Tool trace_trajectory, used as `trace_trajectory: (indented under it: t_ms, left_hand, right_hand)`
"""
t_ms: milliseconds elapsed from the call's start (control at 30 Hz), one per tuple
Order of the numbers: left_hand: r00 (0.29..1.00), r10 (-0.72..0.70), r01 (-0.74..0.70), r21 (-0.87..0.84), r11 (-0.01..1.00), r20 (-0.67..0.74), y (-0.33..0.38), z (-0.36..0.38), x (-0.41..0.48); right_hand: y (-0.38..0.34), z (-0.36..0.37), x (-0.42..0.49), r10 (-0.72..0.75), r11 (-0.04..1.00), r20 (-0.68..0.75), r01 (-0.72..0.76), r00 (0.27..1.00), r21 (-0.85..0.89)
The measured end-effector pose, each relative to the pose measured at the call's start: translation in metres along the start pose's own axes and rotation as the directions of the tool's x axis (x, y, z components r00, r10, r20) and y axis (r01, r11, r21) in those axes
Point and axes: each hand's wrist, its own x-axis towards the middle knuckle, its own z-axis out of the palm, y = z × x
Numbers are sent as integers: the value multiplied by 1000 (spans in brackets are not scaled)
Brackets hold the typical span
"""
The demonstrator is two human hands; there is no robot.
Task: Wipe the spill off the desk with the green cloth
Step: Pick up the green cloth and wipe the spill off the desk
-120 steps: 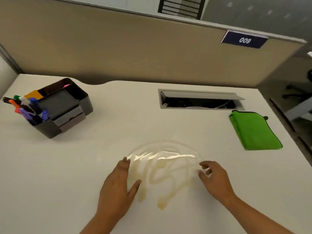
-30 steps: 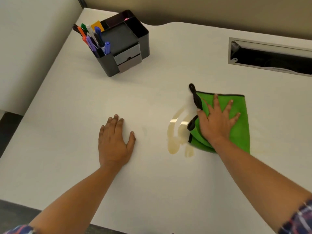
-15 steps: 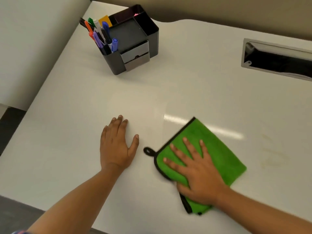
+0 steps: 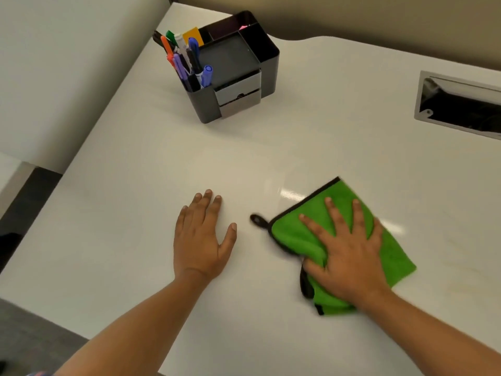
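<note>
The green cloth (image 4: 393,256), edged in black with a small black loop at its left corner, lies flat on the white desk (image 4: 311,147). My right hand (image 4: 347,253) presses down on it with fingers spread and the thumb tucked into a fold. My left hand (image 4: 202,234) rests flat on the bare desk to the left of the cloth, apart from it, fingers together and holding nothing. No brown liquid shows around the cloth; only a faint wet sheen (image 4: 287,194) glints just beyond its far edge.
A black desk organiser (image 4: 244,77) with several coloured pens stands at the back left. A metal cable hatch (image 4: 458,104) is sunk into the desk at the right. The desk's left edge (image 4: 89,147) drops to a dark floor.
Four seconds ago the spill lay open between both hands, the cloth off to the right. Since then my right hand brought the cloth over it and swept nearer; the brown marks are gone.
</note>
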Motion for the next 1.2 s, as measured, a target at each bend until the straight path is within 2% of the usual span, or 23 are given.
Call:
trace_trajectory:
  t_ms: [100,167,267,367,533,667,767,833,1000,1200]
  left_hand:
    - [1000,-4,4,12,1000,18,-1,0,-1]
    - [999,14,-15,16,1000,33,-3,0,-1]
    - [997,61,-60,-6,998,57,-6,1,1]
    - [996,77,-75,-38,996,52,-8,0,1]
    - [996,73,-70,-65,995,50,-6,-2,0]
    - [995,68,-65,-43,997,67,-5,-3,-1]
    - [995,48,-47,-12,999,82,-6,-2,-2]
    - [996,40,-39,-8,999,82,-4,-2,-2]
    - [995,38,-36,-18,999,94,-2,-2,-1]
    - [995,43,-39,-45,998,95,-2,-2,0]
  right_hand:
    - [12,-11,64,112,994,-52,-112,992,-3]
    - [17,-19,109,137,991,-58,-136,989,20]
    - [10,-23,155,32,999,-35,-32,999,-6]
    - [-9,-22,158,-109,993,-15,108,994,-36]
    - [-48,-14,84,-292,956,24,292,956,-13]
    - [-76,7,-30,-312,948,21,309,950,79]
    - [-80,22,-91,-333,942,112,326,936,80]
    - [-71,19,-104,-299,953,143,289,943,89]
    - [-37,4,-87,-46,993,82,37,996,117]
    - [2,-9,30,162,986,-31,-161,986,37]
